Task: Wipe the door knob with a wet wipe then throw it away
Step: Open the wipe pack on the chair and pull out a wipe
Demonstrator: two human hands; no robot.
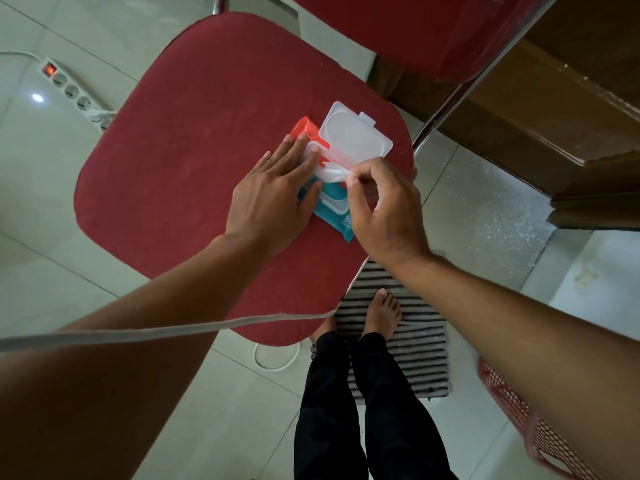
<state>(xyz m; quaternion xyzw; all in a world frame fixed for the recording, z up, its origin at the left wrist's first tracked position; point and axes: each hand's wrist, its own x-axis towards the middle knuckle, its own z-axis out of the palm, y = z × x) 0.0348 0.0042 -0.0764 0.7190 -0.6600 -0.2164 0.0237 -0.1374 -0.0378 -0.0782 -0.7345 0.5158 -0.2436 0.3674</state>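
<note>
My right hand (384,206) pinches the white wet wipe (333,174) at the pack's opening; my left hand (273,195), fingers flat and together, presses the red-and-teal plastic wipe pack (337,216) down at its nine o'clock side. The clear hinged lid (355,133) stands open at twelve o'clock. The pack lies on the red padded chair seat (194,133). I judge we're barely begun: knob-wiping and disposal remain, and no knob shows.

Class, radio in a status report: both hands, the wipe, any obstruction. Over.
Left hand flat, pressing wipes pack onto red chair seat. Right hand pinching wet wipe at the opening, lid flipped up. Nothing in the way.
</note>
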